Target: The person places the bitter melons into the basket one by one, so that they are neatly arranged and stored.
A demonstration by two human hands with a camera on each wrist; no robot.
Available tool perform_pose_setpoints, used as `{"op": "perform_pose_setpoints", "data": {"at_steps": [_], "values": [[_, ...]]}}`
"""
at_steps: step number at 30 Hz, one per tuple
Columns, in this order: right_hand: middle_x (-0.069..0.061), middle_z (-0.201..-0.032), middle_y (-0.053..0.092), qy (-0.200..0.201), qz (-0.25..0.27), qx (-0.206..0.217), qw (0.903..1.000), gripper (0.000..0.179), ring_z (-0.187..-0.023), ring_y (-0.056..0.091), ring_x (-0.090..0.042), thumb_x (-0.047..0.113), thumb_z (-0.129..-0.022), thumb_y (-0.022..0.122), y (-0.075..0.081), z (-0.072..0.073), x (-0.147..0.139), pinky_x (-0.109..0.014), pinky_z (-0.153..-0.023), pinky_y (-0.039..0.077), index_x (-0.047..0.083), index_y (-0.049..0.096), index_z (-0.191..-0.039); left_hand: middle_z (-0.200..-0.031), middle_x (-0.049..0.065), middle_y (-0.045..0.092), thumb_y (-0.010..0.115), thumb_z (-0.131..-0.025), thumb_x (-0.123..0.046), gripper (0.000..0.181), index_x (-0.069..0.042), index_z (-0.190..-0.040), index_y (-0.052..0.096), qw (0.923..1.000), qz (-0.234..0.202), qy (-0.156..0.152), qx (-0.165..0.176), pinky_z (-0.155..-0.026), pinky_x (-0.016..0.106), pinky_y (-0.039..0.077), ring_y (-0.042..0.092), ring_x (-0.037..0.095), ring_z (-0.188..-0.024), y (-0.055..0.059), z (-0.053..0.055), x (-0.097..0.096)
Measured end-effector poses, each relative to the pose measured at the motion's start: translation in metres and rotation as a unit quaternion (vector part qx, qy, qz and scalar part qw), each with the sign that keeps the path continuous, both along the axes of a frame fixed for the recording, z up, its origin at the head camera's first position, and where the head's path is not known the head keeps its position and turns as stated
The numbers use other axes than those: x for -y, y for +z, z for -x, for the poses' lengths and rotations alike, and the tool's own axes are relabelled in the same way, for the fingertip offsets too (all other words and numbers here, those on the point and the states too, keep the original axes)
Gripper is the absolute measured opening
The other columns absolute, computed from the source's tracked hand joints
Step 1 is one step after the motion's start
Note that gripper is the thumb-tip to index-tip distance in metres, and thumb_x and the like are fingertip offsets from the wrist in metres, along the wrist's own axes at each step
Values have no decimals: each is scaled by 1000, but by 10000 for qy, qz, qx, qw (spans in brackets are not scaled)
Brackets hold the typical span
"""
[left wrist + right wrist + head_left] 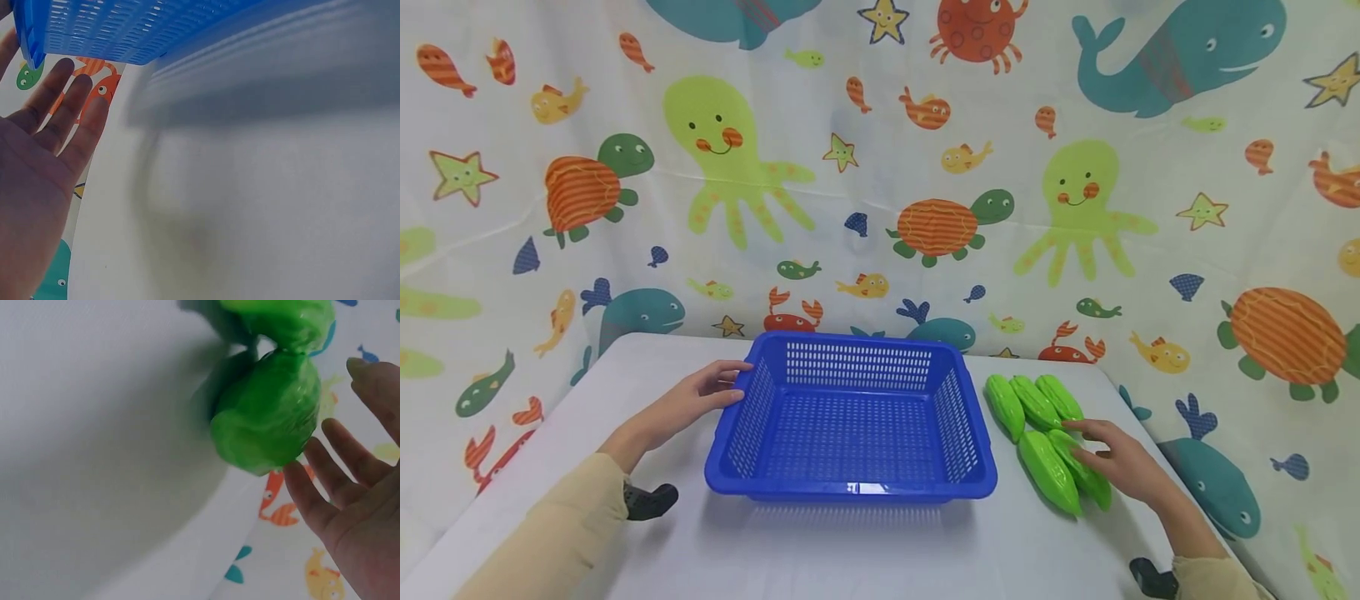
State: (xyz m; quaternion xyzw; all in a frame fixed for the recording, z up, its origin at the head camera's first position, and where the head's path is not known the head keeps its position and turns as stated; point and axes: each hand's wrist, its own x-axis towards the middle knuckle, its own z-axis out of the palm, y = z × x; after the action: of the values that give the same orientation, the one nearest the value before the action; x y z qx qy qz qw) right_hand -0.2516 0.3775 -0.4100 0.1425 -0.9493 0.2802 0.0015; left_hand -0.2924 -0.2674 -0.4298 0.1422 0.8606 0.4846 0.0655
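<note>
A blue plastic basket [850, 487] with slotted walls stands on the white table, with nothing inside it. At its left rim is my left hand [700, 392], thumb and forefinger touching the edge. In the left wrist view the other fingers of that hand [59, 119] are loosely straight, beside the basket wall [125, 28]. Right of the basket lie several long, glossy green vegetables [1048, 471] in two rows. My right hand [1120, 458] is over the right side of the front ones. The right wrist view shows its relaxed, spread fingers [356, 462] beside a green vegetable [269, 415].
A white cloth covers the table [865, 558]. Behind and at the sides hangs a curtain [880, 208] printed with sea animals. Dark straps or devices show at the left wrist [651, 502] and the right wrist [1152, 577].
</note>
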Motion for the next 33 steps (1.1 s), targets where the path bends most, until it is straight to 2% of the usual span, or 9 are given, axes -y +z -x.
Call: {"op": "perform_pose_setpoints", "data": {"at_steps": [7,14,24,33], "values": [[-28,-137,47,71,128,613,9980,48,-119,51,-48,27,-94,67,-12,2,-14,-57,-88,51,4,55,-134,-150,22,37,56,-97,-43,64,-18,-151,32,10000,-8,-3,38,-103,70,31,36,47,-136,0,-1,0],[-30,-147,37,-49,466,1346,9898,54,-123,49,-48,29,-95,65,-16,2,-19,-56,-91,50,6,48,-141,-151,22,36,56,-97,-44,64,-19,-151,32,10000,-18,-14,43,-103,70,31,36,47,-136,0,-1,1],[-32,-146,36,262,360,1622,9858,58,-126,44,-51,29,-97,61,-14,6,-24,-59,-95,46,6,40,-146,-151,21,36,56,-97,-44,65,-20,-151,31,10000,-56,-11,66,-103,70,31,36,46,-136,-1,0,1],[-32,-145,37,675,267,1757,9818,56,-126,41,-53,26,-97,62,-12,8,-30,-66,-96,41,7,40,-145,-151,21,36,56,-97,-45,65,-20,-151,31,9999,23,23,103,-102,70,32,36,46,-136,-1,1,0]]}}
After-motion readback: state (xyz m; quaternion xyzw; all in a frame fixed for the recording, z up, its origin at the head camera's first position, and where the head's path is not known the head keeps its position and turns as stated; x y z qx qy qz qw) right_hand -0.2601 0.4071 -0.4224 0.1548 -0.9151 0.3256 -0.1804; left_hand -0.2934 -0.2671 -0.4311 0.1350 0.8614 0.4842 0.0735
